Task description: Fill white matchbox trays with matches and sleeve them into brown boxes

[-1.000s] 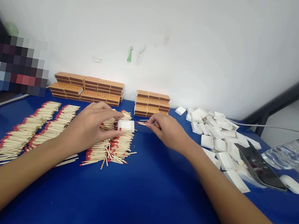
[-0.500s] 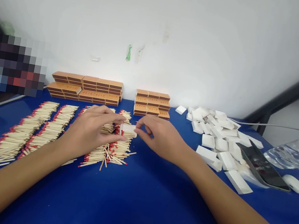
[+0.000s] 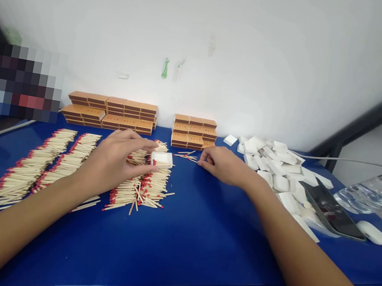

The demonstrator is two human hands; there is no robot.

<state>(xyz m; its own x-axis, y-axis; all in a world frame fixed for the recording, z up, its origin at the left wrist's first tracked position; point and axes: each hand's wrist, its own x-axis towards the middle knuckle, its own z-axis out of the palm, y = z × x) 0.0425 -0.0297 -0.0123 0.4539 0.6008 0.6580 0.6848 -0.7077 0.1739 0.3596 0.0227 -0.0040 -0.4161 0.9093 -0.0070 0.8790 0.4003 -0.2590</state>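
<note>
My left hand rests on a heap of red-tipped matches and pinches a small white matchbox tray between thumb and fingers. My right hand lies further right on the blue table, fingers curled, its fingertips pinching at a few loose matches that lie in front of the orange boxes.
Rows of matches lie at the left. Stacked orange matchbox sleeves and a second stack stand by the wall. A pile of white trays, a phone, a white case and a plastic bag fill the right.
My right hand, close to the white tray half a second ago, has moved right and back to the loose matches. The left hand has kept the tray in place.
</note>
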